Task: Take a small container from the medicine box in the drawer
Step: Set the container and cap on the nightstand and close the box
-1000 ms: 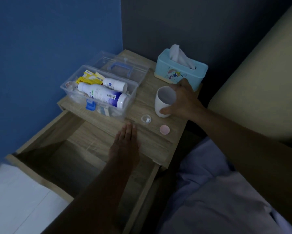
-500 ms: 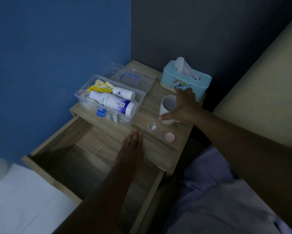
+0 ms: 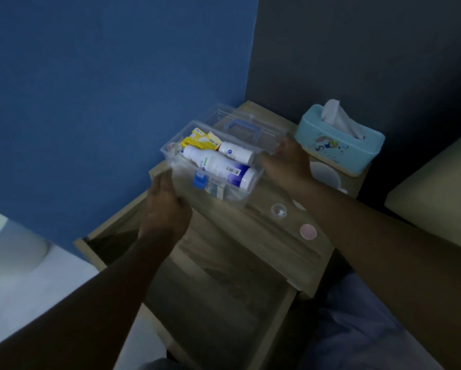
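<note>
The clear plastic medicine box [image 3: 237, 198] sits on the wooden nightstand [image 3: 277, 244], its lid with a blue handle [image 3: 241, 128] folded open behind it. Inside lie a large white bottle [image 3: 218, 166], a smaller white bottle [image 3: 236, 150] and yellow packets [image 3: 197, 141]. My left hand [image 3: 165, 206] grips the box's near left corner. My right hand [image 3: 285, 161] holds its right end. A small clear container [image 3: 278, 210] and its pink lid [image 3: 308, 232] rest on the nightstand top. The drawer [image 3: 213, 297] below stands pulled open.
A light blue tissue box [image 3: 338, 145] stands at the back right. A white cup [image 3: 325, 176] is partly hidden behind my right wrist. Blue and dark walls close the back. Bedding lies at lower right, a white surface at lower left.
My right hand let go of the white cup and moved left to the medicine box's right end. My left hand left the nightstand's front edge and took the box's left corner.
</note>
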Demonstrator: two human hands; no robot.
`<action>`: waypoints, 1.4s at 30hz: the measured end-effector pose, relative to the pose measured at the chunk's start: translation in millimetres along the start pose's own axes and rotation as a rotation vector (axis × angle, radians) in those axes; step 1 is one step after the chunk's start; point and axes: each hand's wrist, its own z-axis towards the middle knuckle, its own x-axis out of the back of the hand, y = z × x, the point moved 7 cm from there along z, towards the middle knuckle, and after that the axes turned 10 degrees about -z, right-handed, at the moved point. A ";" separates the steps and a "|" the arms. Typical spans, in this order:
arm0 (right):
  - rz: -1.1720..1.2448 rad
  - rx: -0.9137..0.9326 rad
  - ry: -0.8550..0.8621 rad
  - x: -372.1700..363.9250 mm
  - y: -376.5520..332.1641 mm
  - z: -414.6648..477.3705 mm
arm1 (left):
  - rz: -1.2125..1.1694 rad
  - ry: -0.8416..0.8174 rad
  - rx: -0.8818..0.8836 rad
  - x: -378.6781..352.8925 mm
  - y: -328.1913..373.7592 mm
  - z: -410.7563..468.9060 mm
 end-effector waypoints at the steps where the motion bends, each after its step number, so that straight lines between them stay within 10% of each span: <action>1: 0.025 -0.052 0.025 -5.8 -0.3 9.2 | -0.007 0.019 -0.045 3.6 2.7 9.3; 7: 0.159 -0.385 -0.053 -47.4 10.9 57.3 | 0.251 -0.108 -0.243 -9.2 -4.9 40.2; 14: 0.284 -0.368 0.114 -37.2 13.6 74.8 | 0.364 -0.177 -0.286 -6.0 -9.8 48.7; 20: 0.229 -0.056 0.391 9.2 -25.4 45.6 | 0.325 -0.256 -0.248 -2.3 2.5 49.3; 33: -0.179 0.679 0.149 -32.8 -15.3 -67.0 | 0.242 -0.144 -0.244 17.4 20.8 49.6; 42: -0.412 0.793 0.150 -46.6 -11.5 -79.0 | 0.381 -0.273 -0.236 -5.2 18.4 56.9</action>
